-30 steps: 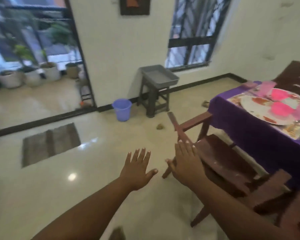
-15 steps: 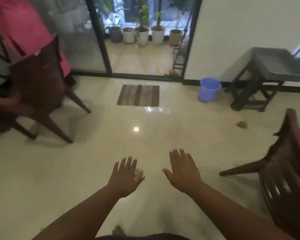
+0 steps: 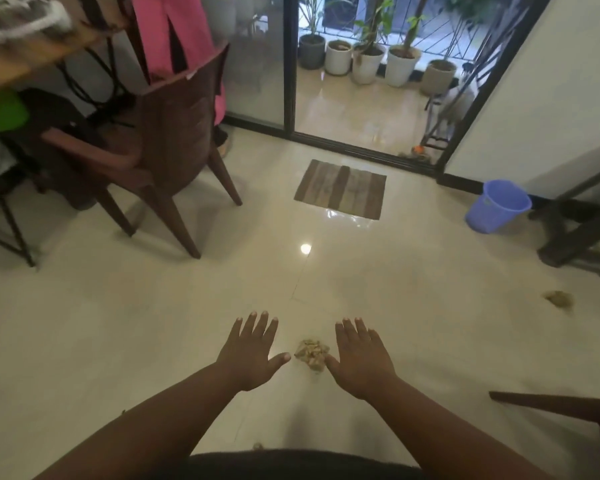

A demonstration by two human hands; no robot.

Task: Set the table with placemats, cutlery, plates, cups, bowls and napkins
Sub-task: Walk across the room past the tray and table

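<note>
The surface (image 3: 32,55) at top left is cut by the frame edges, and the white thing (image 3: 21,15) on it is too blurred to tell. A person in pink (image 3: 177,36) is cut off at the top edge and partly hidden behind a chair (image 3: 174,133). The stool (image 3: 582,233) at right and a wooden piece (image 3: 551,407) at lower right run out of frame. A green thing (image 3: 2,110) under the surface is blurred.

Both hands (image 3: 305,358) flat, spread, empty, palms down
</note>
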